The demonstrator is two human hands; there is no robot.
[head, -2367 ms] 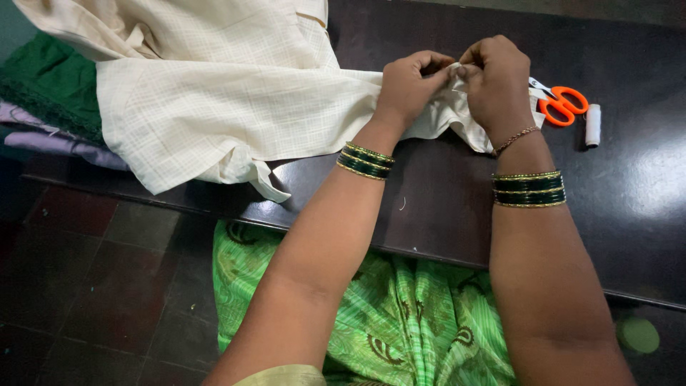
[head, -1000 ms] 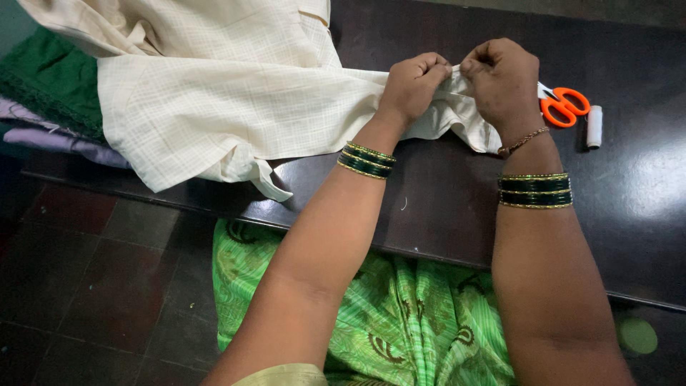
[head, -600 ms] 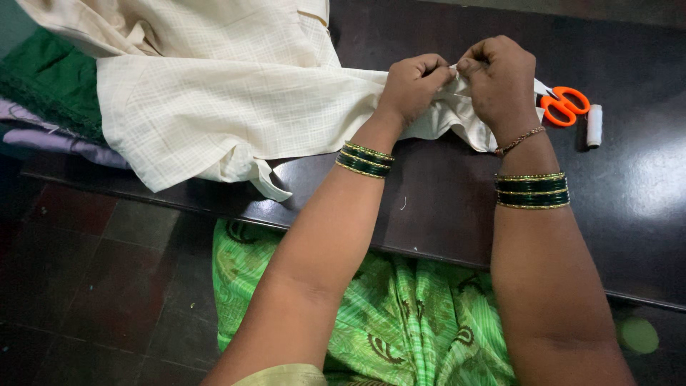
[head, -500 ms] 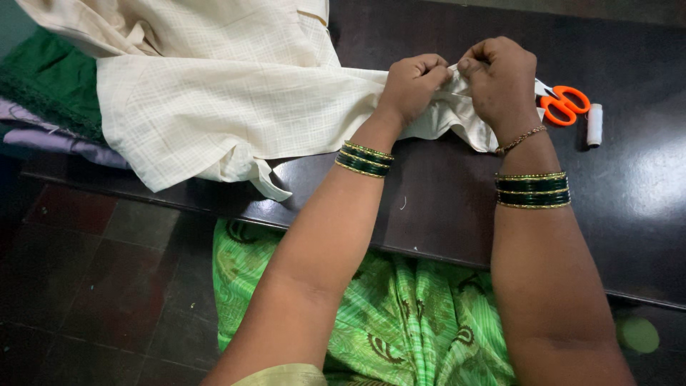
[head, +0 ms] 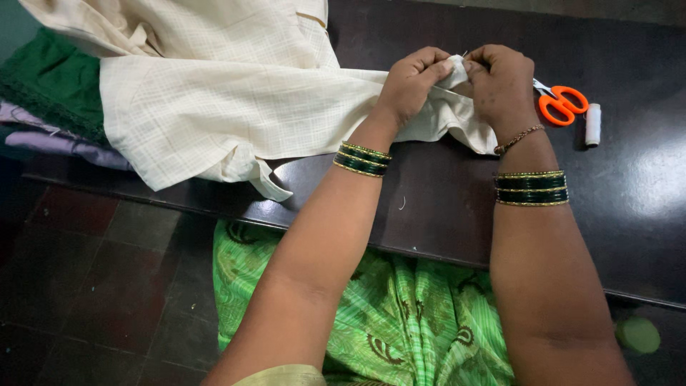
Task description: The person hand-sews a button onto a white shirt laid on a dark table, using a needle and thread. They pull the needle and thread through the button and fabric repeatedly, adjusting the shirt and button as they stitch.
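Both hands barely shifted, left hand and right hand fingers pinched shut on checked cream cloth (possibly a needle).

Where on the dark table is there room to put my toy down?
Bare dark wooden table lies between the two forearms, below the cream checked cloth, and at the right, below the orange-handled scissors and white thread spool. The left end is crowded with cloth and folded green fabric.

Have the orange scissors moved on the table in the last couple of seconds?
No. The orange scissors lie in the same spot beside the white thread spool, just right of the right hand.
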